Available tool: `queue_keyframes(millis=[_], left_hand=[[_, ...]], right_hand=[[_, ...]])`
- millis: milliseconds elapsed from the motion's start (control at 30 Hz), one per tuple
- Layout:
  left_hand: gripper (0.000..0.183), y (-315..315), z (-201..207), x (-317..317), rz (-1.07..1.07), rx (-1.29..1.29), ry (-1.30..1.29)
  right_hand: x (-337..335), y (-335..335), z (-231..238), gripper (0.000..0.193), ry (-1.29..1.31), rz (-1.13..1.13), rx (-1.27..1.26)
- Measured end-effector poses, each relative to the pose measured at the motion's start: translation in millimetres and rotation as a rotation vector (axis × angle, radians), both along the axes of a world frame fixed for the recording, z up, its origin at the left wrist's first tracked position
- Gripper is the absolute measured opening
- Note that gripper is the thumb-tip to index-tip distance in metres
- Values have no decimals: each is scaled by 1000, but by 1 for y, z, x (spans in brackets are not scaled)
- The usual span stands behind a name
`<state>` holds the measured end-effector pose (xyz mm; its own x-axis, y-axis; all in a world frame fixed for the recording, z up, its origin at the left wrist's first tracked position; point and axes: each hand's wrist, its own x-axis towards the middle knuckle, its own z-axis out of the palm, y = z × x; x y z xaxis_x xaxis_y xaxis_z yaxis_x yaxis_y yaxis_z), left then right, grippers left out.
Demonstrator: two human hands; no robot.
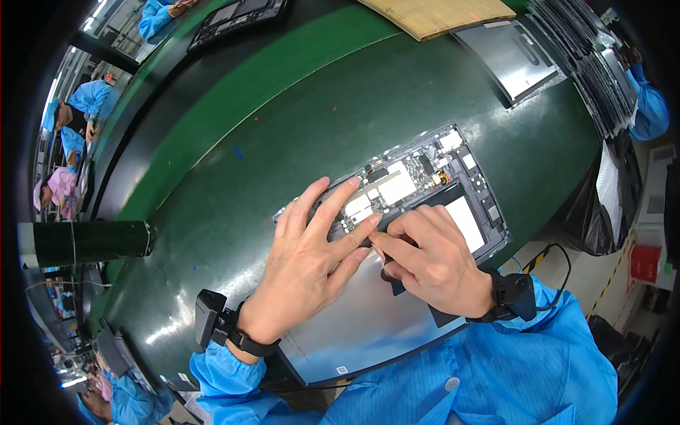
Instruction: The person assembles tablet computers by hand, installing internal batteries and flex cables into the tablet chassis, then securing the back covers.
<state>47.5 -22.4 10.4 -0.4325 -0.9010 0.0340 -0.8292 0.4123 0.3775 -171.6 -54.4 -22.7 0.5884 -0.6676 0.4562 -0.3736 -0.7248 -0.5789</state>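
An opened tablet-like device (485,188) lies at a slant on the green bench, its circuit board (425,166) and bright metal shields (397,185) bare. My left hand (301,265) rests over its left end with the fingers spread, thumb and index finger reaching toward my right fingertips. My right hand (435,258) is closed in a pinch at the device's near edge, below the board; what sits between its fingertips is hidden. Under my wrists, a shiny silver panel (354,333) lies against the device's near side, with dark strips by my right hand.
At the back right are a silver panel (513,60), a brown cardboard sheet (439,14) and a stack of dark panels (591,64). A black conveyor belt (152,92) carrying another device (237,21) runs along the far left. Co-workers in blue (92,99) work beyond it.
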Motion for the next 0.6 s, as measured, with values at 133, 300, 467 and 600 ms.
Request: queue_keyframes(millis=[133, 300, 467, 600], left_hand=[[41, 13, 12, -3, 101, -122, 65], [38, 69, 7, -1, 82, -58, 129], [74, 80, 14, -30, 80, -44, 57], [89, 95, 25, -46, 49, 106, -59]], right_hand=[[-3, -2, -1, 54, -8, -6, 10], [-8, -5, 4, 49, 16, 43, 24], [-92, -30, 28, 36, 176, -438, 112], [-105, -24, 18, 30, 236, -370, 324]])
